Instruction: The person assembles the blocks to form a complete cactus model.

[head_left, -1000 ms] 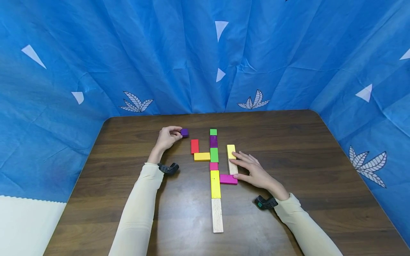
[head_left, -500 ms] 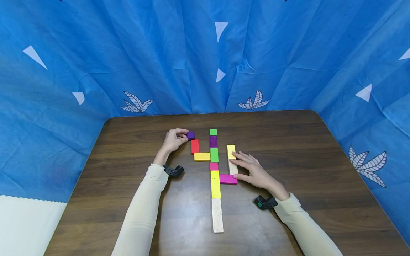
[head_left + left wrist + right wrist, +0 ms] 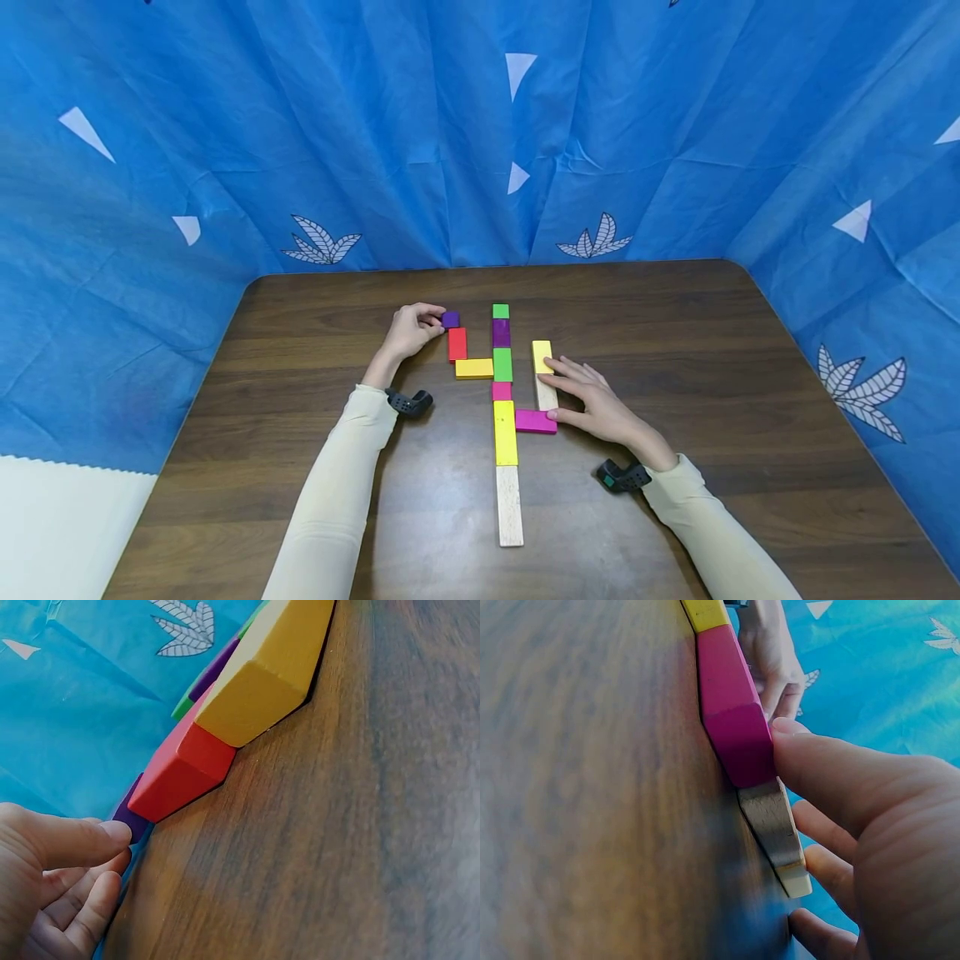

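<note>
Between thumb and fingertips my left hand [image 3: 411, 329] pinches a small purple block [image 3: 450, 320] at the far end of a red block [image 3: 457, 344]. The left wrist view shows the purple block [image 3: 132, 817] right against the red one, partly hidden by the thumb. An orange-yellow block [image 3: 474, 369] joins the red block to the central column. My right hand [image 3: 592, 402] lies with spread fingers over a side branch. Its thumb touches the magenta block [image 3: 536, 422], and its fingertips rest by the bare-wood block [image 3: 547, 393] and the pale yellow block [image 3: 542, 357].
The central column holds green [image 3: 502, 365], purple [image 3: 501, 332] and pink [image 3: 502, 391] blocks, a long yellow block [image 3: 506, 433] and a long bare-wood block [image 3: 509, 506] nearest me. Everything lies flat on a brown wooden table [image 3: 675, 333], with a blue curtain [image 3: 420, 125] behind.
My left hand has moved right and slightly nearer, bringing the purple block from the left of the red block up to its far end. The right hand has stayed put.
</note>
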Tool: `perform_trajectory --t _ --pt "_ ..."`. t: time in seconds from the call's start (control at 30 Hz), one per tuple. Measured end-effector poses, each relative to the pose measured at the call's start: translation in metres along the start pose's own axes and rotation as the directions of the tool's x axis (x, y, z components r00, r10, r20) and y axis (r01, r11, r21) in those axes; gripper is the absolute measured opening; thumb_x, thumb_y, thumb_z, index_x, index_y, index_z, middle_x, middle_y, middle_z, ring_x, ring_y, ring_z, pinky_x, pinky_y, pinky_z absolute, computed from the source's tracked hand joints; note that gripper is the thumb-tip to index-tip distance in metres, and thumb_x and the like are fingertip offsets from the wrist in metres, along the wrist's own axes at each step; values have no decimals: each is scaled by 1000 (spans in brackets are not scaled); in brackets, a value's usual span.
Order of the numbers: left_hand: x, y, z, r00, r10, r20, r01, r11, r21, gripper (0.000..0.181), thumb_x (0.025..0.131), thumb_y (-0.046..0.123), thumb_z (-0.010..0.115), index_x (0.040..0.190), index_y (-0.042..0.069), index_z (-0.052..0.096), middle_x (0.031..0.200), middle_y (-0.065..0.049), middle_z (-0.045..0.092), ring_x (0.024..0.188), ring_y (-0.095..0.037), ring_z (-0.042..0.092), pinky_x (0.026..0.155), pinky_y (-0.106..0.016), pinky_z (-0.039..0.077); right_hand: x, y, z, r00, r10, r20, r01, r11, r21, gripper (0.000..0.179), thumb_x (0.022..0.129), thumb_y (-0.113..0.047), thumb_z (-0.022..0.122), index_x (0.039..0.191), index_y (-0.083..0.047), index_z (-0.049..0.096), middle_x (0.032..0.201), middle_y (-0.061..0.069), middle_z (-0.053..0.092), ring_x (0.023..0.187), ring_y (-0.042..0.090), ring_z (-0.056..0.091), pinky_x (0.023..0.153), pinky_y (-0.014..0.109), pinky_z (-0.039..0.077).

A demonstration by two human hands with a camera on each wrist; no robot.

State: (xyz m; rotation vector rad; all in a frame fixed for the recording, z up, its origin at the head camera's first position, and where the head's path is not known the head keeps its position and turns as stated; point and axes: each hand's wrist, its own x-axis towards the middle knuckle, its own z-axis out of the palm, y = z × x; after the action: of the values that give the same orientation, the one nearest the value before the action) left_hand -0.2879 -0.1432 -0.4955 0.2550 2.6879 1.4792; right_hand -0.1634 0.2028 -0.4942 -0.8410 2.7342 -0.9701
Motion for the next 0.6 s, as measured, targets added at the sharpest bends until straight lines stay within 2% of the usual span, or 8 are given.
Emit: perform_trajectory --t 0.23,0.6 --pt "-1 2 1 1000 4 0 -4 1000 2 31 87 0 69 117 -2 68 100 -19 69 83 -22 66 76 -26 54 0 0 0 1000 -4 -4 4 1000 -1 62 86 -32 73 143 -16 52 157 10 36 147 38 23 117 64 11" --pt "-1 4 3 1000 -17 3 16 1000 17 32 87 -1 69 118 -2 67 102 -20 69 87 -26 67 82 -36 56 -1 -1 0 1000 -5 -4 5 1000 4 62 86 -31 73 142 -15 53 157 10 36 147 38 24 116 64 11"
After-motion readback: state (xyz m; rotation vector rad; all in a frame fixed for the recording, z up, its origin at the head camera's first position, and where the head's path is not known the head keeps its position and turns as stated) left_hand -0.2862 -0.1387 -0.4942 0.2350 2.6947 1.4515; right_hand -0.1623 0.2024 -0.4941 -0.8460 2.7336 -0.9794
